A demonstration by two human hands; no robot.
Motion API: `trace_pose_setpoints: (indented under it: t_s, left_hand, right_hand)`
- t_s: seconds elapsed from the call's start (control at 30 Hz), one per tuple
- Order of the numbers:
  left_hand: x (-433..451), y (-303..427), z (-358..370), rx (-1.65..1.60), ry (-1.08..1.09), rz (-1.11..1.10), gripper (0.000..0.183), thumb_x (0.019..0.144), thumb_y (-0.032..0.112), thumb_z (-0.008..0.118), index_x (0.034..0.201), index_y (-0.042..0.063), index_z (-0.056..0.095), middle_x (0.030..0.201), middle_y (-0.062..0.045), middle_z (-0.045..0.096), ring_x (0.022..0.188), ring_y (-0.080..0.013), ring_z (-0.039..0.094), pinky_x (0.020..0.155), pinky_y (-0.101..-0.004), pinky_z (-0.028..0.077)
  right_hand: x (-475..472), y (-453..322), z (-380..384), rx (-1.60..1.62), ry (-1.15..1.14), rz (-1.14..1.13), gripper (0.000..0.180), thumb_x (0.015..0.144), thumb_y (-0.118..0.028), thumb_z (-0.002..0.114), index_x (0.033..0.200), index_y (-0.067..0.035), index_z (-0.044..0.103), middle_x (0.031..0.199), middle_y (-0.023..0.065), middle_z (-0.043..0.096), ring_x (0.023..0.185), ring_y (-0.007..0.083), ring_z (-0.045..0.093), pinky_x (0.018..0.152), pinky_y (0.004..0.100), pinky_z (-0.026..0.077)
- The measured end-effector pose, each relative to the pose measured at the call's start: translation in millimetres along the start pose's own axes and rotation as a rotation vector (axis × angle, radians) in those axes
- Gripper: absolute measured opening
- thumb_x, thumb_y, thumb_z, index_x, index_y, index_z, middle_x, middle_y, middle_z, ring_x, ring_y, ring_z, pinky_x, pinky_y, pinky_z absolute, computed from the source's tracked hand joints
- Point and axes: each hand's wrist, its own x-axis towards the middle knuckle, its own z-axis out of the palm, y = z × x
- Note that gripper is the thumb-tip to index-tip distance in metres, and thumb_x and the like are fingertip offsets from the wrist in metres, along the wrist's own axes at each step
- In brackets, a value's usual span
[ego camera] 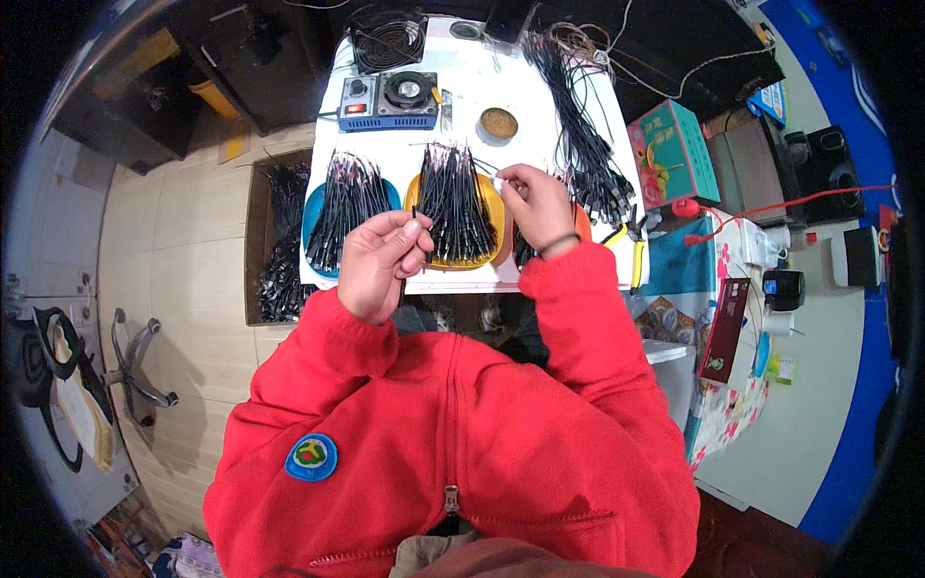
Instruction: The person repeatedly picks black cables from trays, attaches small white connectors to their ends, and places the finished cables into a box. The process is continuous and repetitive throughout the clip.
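Note:
My left hand [384,260] is shut on a short black cable that sticks up between thumb and fingers, in front of a blue tray [312,209] of black cables. Beside it, a yellow tray [498,217] holds a bundle of black cables [454,209] with thin bare-looking wire ends at the back. My right hand [536,206] is at that tray's right, its fingertips pinched near a small white thing; whether it grips it is unclear. Under and behind the right hand, an orange tray [582,222] with black cables is partly hidden.
A blue-based heating device [388,101], a black fan [388,42] and a round tin [497,126] stand farther back. Long black cables [589,137] lie right, near yellow-handled pliers [637,264]. A cardboard box [254,238] of cables stands left, a green carton [676,155] right.

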Motion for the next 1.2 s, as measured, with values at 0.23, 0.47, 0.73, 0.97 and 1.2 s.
trace_pose_setpoints:
  t_s: [0.23,0.47,0.73,0.97,1.2]
  left_hand:
    - [0,-6,-1,0.019,0.011,0.036,0.017,0.093,0.007,0.048,0.101,-0.005,0.057,0.071,-0.007,0.056,0.051,-0.0056,0.036,0.047,-0.0183,0.029]
    - [-3,-8,6,0.03,0.056,0.034,0.016,0.093,0.007,0.05,0.101,-0.004,0.057,0.073,-0.008,0.058,0.053,-0.0064,0.041,0.048,-0.0186,0.031]
    - [-17,-8,29,-0.025,0.047,0.177,0.016,0.093,0.007,0.049,0.103,-0.003,0.056,0.113,-0.019,0.06,0.105,-0.0265,0.059,0.085,-0.0379,0.053]
    - [-36,-19,45,-0.008,-0.046,0.198,0.019,0.093,0.007,0.05,0.106,-0.004,0.058,0.108,-0.014,0.063,0.096,-0.0178,0.062,0.075,-0.0286,0.053]
    - [-49,-27,49,0.191,-0.032,0.289,0.017,0.093,0.009,0.051,0.103,-0.003,0.058,0.091,-0.009,0.066,0.073,-0.0098,0.06,0.063,-0.0215,0.05]
  right_hand:
    - [27,12,43,-0.451,-0.105,0.186,0.021,0.08,-0.029,0.06,0.086,-0.012,0.071,0.083,0.0154,0.067,0.08,0.0325,0.065,0.072,0.0414,0.053]
    - [16,-7,27,-0.291,0.135,-0.004,0.015,0.08,-0.023,0.06,0.08,-0.008,0.065,0.078,0.0123,0.064,0.071,0.0309,0.063,0.064,0.04,0.05]
    - [-70,-69,-12,0.235,0.009,-0.203,0.01,0.078,-0.008,0.062,0.082,0.0,0.06,0.066,0.0087,0.057,0.055,0.0172,0.056,0.054,0.0285,0.046]
    - [-106,-79,0,0.231,0.015,-0.139,0.011,0.076,-0.008,0.063,0.08,-0.001,0.056,0.069,0.01,0.055,0.058,0.0223,0.055,0.054,0.032,0.045]
    - [-118,-75,-20,0.322,0.101,-0.194,0.007,0.077,-0.006,0.064,0.079,0.0,0.061,0.069,0.0084,0.059,0.058,0.0154,0.056,0.054,0.0267,0.044]
